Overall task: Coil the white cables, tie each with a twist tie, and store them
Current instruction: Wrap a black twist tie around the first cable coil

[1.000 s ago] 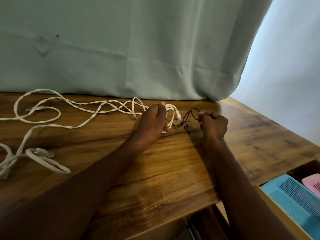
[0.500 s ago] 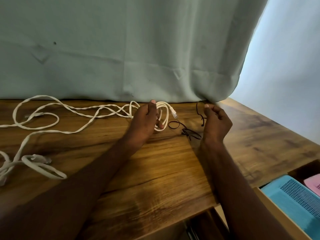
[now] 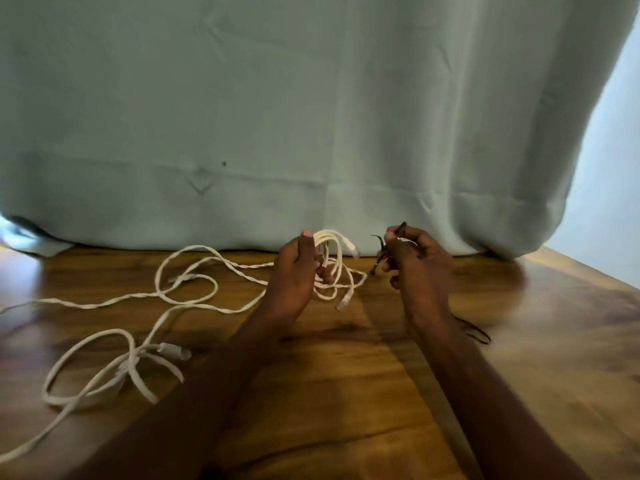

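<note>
My left hand (image 3: 298,268) grips a small coil of white cable (image 3: 334,251), raised a little above the wooden table (image 3: 346,393); a clear plug sticks out of the coil to the right and another hangs below it. My right hand (image 3: 415,261) pinches a dark twist tie (image 3: 381,249) just right of the coil, its ends poking up and down from the fingers. More white cables (image 3: 187,292) trail loose across the table to the left, with a tangled loop (image 3: 114,372) near the front left. A second dark twist tie (image 3: 478,332) lies on the table beside my right forearm.
A pale green curtain (image 3: 311,116) hangs along the back of the table, its hem touching the wood. The table's right corner shows against a light wall (image 3: 616,202).
Both hands have lifted off the table. My right hand picked a twist tie from the small pile and raised it beside the coil. The view tilted up, so the drawer with baskets is out of sight.
</note>
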Demonstrator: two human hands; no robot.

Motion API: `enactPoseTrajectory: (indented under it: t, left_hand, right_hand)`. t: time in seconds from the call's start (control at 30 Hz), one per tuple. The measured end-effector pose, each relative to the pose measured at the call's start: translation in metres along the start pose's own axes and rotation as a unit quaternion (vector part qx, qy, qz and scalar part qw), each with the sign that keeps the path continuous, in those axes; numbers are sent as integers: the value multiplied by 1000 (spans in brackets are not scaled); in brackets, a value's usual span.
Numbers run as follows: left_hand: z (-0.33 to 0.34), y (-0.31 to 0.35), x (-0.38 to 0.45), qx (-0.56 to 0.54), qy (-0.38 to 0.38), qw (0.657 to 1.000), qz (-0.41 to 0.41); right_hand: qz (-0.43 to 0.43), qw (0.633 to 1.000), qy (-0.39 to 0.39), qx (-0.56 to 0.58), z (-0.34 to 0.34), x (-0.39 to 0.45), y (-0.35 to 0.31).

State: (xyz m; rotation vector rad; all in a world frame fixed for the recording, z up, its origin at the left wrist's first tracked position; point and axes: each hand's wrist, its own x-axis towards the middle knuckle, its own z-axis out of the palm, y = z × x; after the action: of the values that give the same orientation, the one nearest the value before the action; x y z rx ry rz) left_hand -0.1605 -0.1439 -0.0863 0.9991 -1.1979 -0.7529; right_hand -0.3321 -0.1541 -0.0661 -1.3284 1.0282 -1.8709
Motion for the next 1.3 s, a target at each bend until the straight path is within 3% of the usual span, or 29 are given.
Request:
enactPoseTrajectory:
  t: [0.27,0.4,0.53,0.7,0.8,0.97,1.1,1.2,1.3]
  left_hand:
    - [-47,-25,40,-6,99,993,-64]
    - [-49,-26,43,-45,106,991,-69]
    - [-51,-25,46,-78,118,987,-79]
    - [-50,-19,43,-71,124,987,-69]
    - [-51,-16,41,-46,128,989,-51]
    - [-56,-8,39,-25,114,992,-40]
    - [-54,-9,37,19,87,996,-7]
    - [-48,-7,33,45,74,996,9]
    - [-43,-3,30,79,49,995,45]
  right_hand:
    - [-34,996,-78,17,107,0,19]
    - [64,987,-99,112,111,-3,17]
    - [135,973,-140,121,99,2,16]
    - [246,931,-200,183,84,7,16]
    - [264,919,-202,211,84,2,11]
    - [245,946,-195,85,85,0,11]
    - [127,973,-164,-102,86,-11,12]
    - [55,981,-126,-138,92,-19,15]
    - [73,984,-76,-144,97,-18,23]
